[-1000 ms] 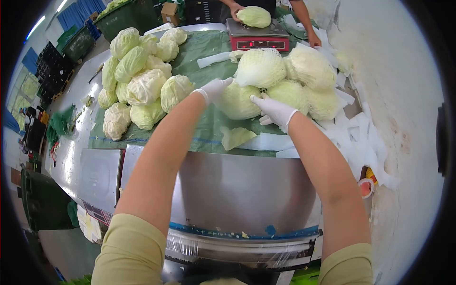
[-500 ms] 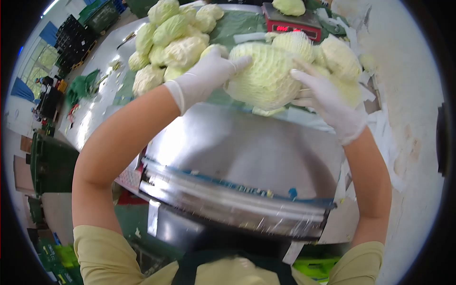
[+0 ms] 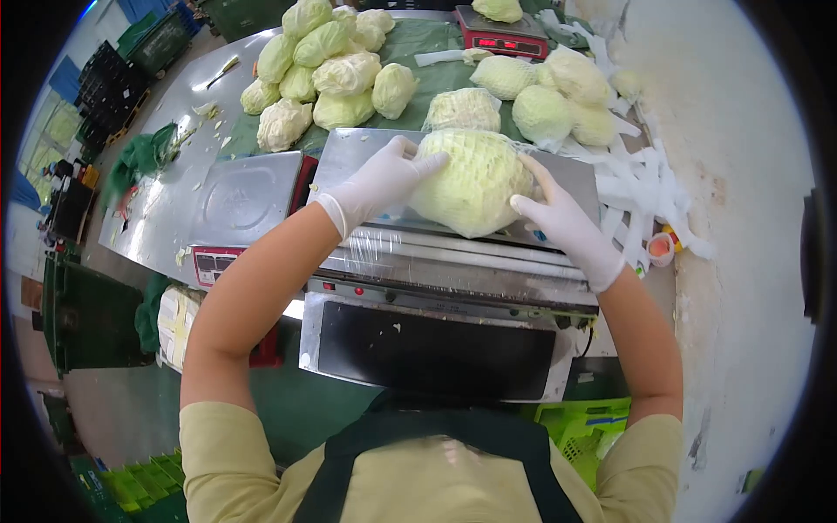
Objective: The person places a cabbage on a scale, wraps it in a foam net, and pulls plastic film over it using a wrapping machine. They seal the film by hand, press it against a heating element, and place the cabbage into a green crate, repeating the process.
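Nearest: a steel wrapping machine (image 3: 436,349) w/ a roll of clear film (image 3: 453,253) across its front. Just above the film, both gloved hands hold a netted cabbage (image 3: 471,181) over the machine's steel plate. Left hand (image 3: 379,181) spread wide on its left side, right hand (image 3: 558,222) cupping its right side. Cabbage is pale green-yellow, sleeved in white foam mesh, roughly oval; long axis runs approx. upper left to lower right. Beyond, more netted cabbages (image 3: 540,96) and bare cabbages (image 3: 327,74) lie on the surface's green sheet (image 3: 432,39). Farthest: red scale (image 3: 501,35).
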{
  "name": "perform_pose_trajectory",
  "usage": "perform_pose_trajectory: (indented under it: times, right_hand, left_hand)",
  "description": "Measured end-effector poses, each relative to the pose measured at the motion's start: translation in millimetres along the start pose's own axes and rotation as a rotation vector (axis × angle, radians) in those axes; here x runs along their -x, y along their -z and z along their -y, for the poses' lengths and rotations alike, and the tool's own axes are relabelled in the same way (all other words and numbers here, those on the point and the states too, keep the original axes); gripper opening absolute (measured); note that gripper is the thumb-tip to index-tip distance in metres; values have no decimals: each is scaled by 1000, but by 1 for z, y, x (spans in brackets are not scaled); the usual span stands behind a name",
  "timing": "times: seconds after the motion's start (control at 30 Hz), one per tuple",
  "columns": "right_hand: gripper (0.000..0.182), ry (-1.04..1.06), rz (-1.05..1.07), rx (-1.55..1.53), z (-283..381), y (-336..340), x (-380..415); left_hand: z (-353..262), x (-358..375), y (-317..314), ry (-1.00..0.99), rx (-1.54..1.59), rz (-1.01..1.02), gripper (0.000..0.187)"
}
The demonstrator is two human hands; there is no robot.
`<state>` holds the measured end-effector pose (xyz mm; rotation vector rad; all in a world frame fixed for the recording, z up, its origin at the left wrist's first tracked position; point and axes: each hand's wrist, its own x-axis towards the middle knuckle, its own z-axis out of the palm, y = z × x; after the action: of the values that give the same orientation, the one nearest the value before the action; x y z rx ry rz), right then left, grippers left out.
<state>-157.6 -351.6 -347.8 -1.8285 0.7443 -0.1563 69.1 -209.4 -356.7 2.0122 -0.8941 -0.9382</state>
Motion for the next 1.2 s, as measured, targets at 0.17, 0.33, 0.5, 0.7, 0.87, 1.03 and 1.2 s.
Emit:
perform_pose_trajectory:
  times: [0.17, 0.33, 0.5, 0.7, 0.87, 1.03, 1.2]
  right_hand:
    - [63, 114, -503, 445, -21, 36, 39]
    - [53, -186, -731, 563, -73, 8, 100]
    - [60, -347, -741, 785, -62, -32, 93]
    - [54, -316, -677, 764, -73, -27, 85]
    - [42, -270, -903, 605, -90, -24, 102]
    - [47, -357, -741, 839, -77, -36, 97]
    - [28, 46, -674, 360, -114, -33, 77]
  left_hand:
    - [27, 49, 27, -358, -5, -179, 52]
    - [97, 122, 29, -120, -371, -337, 33]
    - [77, 108, -18, 57, -742, -472, 55]
    - [103, 93, -31, -210, -294, -620, 29]
    - [128, 98, -24, -234, 410, -456, 28]
    - [109, 105, -18, -134, 463, -350, 28]
    - [108, 106, -12, -75, 657, -329, 29]
